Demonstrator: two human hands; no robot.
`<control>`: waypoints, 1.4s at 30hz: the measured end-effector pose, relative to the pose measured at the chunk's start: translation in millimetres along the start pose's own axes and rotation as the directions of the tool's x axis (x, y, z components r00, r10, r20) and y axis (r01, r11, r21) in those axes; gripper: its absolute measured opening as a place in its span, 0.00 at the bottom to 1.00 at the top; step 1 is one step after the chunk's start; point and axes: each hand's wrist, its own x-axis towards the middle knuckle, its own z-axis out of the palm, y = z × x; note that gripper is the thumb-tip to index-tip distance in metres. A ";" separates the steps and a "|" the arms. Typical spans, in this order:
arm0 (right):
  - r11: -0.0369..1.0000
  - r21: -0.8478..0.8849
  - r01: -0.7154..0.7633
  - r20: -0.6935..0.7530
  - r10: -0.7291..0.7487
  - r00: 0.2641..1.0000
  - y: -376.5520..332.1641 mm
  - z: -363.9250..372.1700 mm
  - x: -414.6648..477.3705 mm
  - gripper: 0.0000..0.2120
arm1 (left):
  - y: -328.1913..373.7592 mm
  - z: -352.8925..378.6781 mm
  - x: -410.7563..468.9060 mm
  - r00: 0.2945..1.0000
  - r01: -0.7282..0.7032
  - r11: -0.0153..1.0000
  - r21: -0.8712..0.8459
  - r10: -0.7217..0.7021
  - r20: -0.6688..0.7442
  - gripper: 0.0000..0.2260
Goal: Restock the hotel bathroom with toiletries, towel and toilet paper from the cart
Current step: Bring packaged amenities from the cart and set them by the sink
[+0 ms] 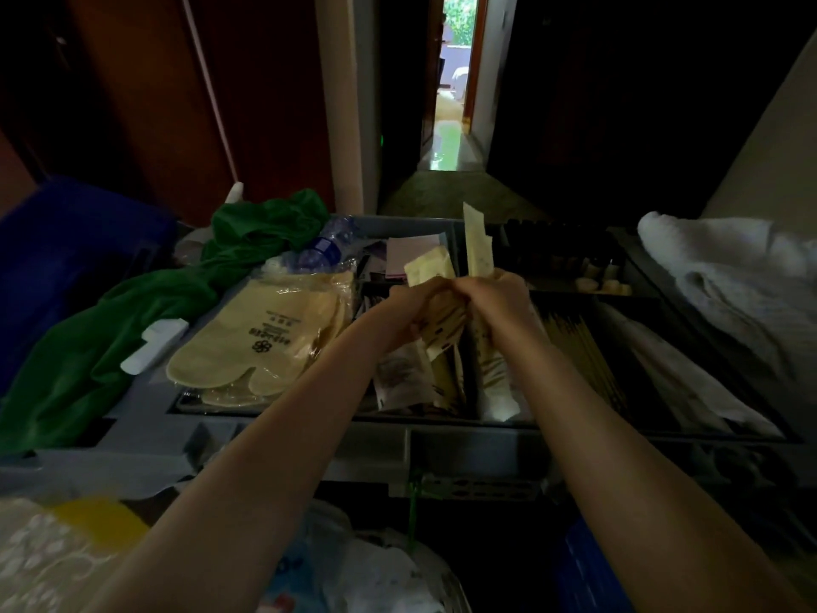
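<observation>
From the head camera, I stood at the grey housekeeping cart (283, 440) in a dim corridor; dark wood doors (146, 95) ran along my left, a pale wall (760, 139) rose on my right, and far ahead one open doorway (455, 73) let in daylight over a shiny wet-looking floor (446, 148).

The cart's top tray was split into compartments. On its left lay one stack of cream slippers in clear wrap (265, 338), with one green cloth (132, 311) draped beside it and one crushed plastic water bottle (327, 247) just behind. One white block (154, 342) sat on the green cloth. In the middle compartment stood cream toiletry sachets (411, 382); I could not count them. To the right lay a bundle of thin yellow sticks (583, 347), and at the back right a row of small bottles (605, 276), too dark to count. One white towel (734, 276) was heaped on the cart's right edge. Pink-grey paper packets (411, 254) lay at the back centre.

My left hand (415, 307) was clamped on a bunch of sachets, fingers curled tight around them, one packet (431, 267) sticking up above the fist. My right hand (499, 294), touching the left, was closed on one long cream packet (477, 245) held upright over the middle compartment.

Below the tray, crumpled plastic bags (376, 564) and one patterned white cloth (48, 555) filled the near foreground.
</observation>
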 end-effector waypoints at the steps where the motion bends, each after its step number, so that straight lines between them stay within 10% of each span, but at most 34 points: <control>1: 1.000 0.023 -0.008 0.029 0.007 1.000 0.1 0.8 -1.7 0.25 | 0.6 -0.2 -0.5 1.000 -0.001 0.997 -0.072 0.001 0.005 0.41; 11: 0.971 0.118 -0.207 0.265 0.170 0.949 -0.5 7.4 -2.1 0.18 | 2.7 -18.8 -9.3 0.999 -0.035 0.998 -0.056 0.033 -0.037 0.44; 16: 0.968 0.131 -0.215 0.356 0.156 0.921 2.7 16.6 -2.4 0.14 | -3.2 -29.4 -20.4 0.998 -0.008 0.995 -0.101 0.015 0.066 0.22; 24: 0.942 0.197 -0.272 0.443 0.162 0.882 8.8 12.7 -5.9 0.16 | -1.6 -18.6 -18.6 0.988 0.118 0.987 -0.108 -0.106 0.111 0.17; 33: 0.869 0.400 -0.291 0.205 0.224 0.953 20.5 -37.7 -8.7 0.08 | 6.6 19.1 -3.9 0.896 0.155 0.982 -0.111 -0.092 0.435 0.13; 42: 0.704 0.691 -0.163 -0.179 0.385 0.906 41.9 -76.7 -67.1 0.09 | -4.7 61.4 -20.3 0.653 0.124 0.987 0.103 -0.159 0.741 0.16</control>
